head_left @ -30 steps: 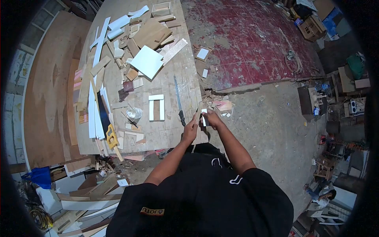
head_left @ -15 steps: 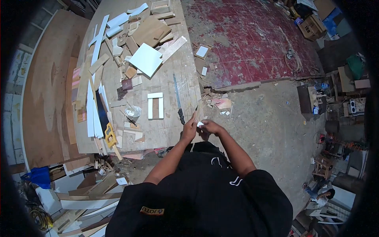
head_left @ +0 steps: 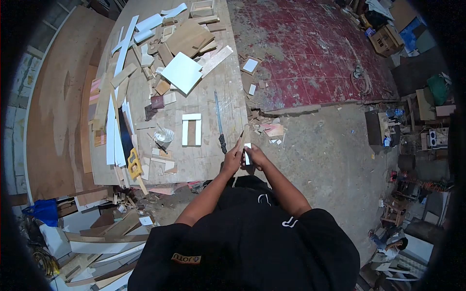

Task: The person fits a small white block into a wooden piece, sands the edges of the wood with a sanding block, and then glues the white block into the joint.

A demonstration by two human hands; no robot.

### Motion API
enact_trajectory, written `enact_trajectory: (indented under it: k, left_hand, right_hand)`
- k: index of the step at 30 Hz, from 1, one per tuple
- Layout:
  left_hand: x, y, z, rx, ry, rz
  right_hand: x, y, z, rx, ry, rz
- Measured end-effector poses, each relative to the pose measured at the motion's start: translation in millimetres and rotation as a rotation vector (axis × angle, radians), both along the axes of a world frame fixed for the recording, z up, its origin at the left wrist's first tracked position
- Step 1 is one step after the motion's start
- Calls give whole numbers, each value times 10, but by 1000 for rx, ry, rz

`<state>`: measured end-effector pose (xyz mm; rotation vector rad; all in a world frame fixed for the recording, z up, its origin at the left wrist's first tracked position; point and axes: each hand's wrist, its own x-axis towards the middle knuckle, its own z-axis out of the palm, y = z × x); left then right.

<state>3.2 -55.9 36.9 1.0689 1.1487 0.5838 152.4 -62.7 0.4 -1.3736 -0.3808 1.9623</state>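
At the bench's right edge, both my hands are close together in front of my body. My left hand (head_left: pixel 233 161) is closed around a thin wooden strip (head_left: pixel 245 132), with a slim dark pencil-like tool (head_left: pixel 241 135) jutting up beside it. My right hand (head_left: pixel 258 158) is closed on a small white-faced wood piece (head_left: pixel 248 154), held upright next to the left fingers. Left of my hands, a metal ruler-like blade with a dark handle (head_left: pixel 222 139) lies on the bench. Beyond it rests a small white-edged wooden frame (head_left: pixel 184 131).
A yellow-handled saw (head_left: pixel 134 164) lies on the wooden bench (head_left: pixel 208 167) among long white strips. A clear cup-like container (head_left: pixel 165 135) stands nearby. Wood offcuts and a white square panel (head_left: pixel 182 72) cover the far end. Another person (head_left: pixel 392 244) is at lower right.
My right hand has turned the white piece, so its long white face now shows upright beside my left hand. The camera view has shifted slightly.
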Motion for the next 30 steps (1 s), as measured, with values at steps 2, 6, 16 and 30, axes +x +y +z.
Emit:
enact_trajectory:
  k: [2, 6, 16, 30]
  left_hand:
    - [-16, 34, 84, -10, 204, -75]
    - [-39, 11, -189, 328, 136, -10]
    - [-10, 6, -102, 282, 113, 4]
    - [-57, 31, -123, 258, 138, -26]
  right_hand:
    - [-64, -92, 61, -9, -20, 15]
    - [-50, -212, 129, 20, -35, 144]
    - [150, 77, -146, 66, -83, 62]
    - [148, -51, -156, 245, -302, 585]
